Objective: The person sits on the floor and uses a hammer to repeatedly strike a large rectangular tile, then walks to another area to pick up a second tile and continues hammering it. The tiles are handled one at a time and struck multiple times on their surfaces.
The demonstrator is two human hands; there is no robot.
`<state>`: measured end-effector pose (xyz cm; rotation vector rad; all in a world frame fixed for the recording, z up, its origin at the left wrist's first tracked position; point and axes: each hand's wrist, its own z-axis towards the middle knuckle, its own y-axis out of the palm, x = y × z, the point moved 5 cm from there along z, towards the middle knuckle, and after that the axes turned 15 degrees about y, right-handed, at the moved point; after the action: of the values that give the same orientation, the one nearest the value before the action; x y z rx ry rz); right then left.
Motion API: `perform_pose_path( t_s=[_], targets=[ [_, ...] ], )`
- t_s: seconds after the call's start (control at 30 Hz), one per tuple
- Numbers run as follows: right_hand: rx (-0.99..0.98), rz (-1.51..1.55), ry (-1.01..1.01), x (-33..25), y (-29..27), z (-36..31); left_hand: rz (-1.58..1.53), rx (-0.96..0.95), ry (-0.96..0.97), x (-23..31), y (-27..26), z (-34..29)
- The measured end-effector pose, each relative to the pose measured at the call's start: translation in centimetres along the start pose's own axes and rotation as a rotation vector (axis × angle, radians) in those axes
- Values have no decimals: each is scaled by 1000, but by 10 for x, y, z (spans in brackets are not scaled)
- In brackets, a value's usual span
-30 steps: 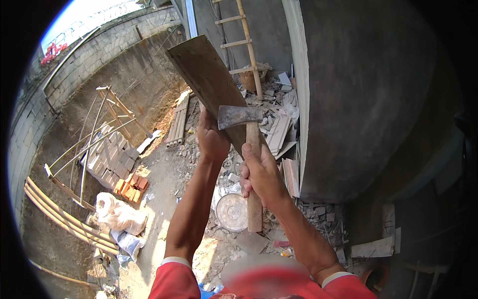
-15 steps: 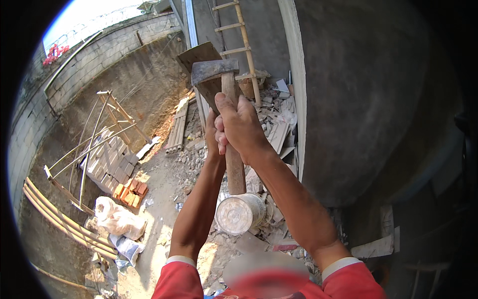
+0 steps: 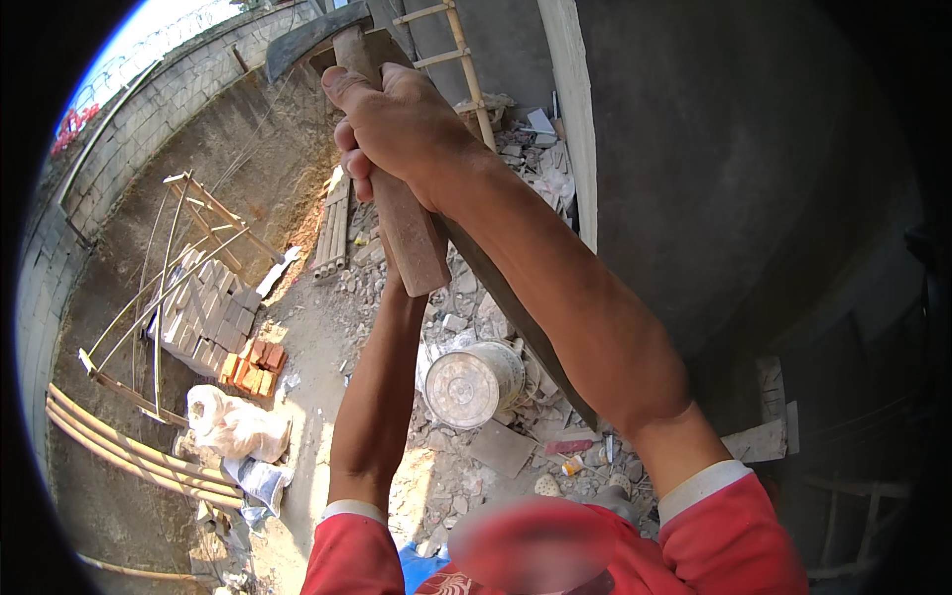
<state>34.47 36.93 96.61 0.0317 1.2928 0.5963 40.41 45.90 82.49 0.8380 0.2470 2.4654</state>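
My right hand (image 3: 409, 121) is closed around the wooden handle of a hatchet (image 3: 315, 38), just below its grey metal head. The thick butt of the handle points down toward me, and the head is raised at the upper left. Behind the hatchet and my right forearm runs a long brown-grey board (image 3: 526, 319), slanting down to the right. My left hand (image 3: 390, 266) reaches up behind the handle, close to the board. The handle and my right hand hide its fingers, so its grip on the board does not show.
Rubble covers the ground around a pale bucket (image 3: 464, 390). To the left are stacked blocks (image 3: 208, 322), orange bricks (image 3: 254, 367), a white sack (image 3: 233, 426) and bent poles (image 3: 139, 446). A bamboo ladder (image 3: 466, 69) leans ahead; a grey wall (image 3: 734, 178) stands at the right.
The hatchet and my right hand have moved up and left, and the handle now tilts. More of the board shows below my right forearm. My left hand has become mostly hidden.
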Motion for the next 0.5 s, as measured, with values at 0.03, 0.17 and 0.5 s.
perform_pose_path(
  t_s=[0.03,0.17,0.5],
  targets=[
    [84,-51,14,9,-16,-11,37,-19,-74,-7,-3,-9],
    [208,-35,-240,78,-115,-89,465,-78,-252,-34,-15,-39],
    [885,591,954,467,-216,-323,207,391,-303,-64,-45,-47]
  ],
)
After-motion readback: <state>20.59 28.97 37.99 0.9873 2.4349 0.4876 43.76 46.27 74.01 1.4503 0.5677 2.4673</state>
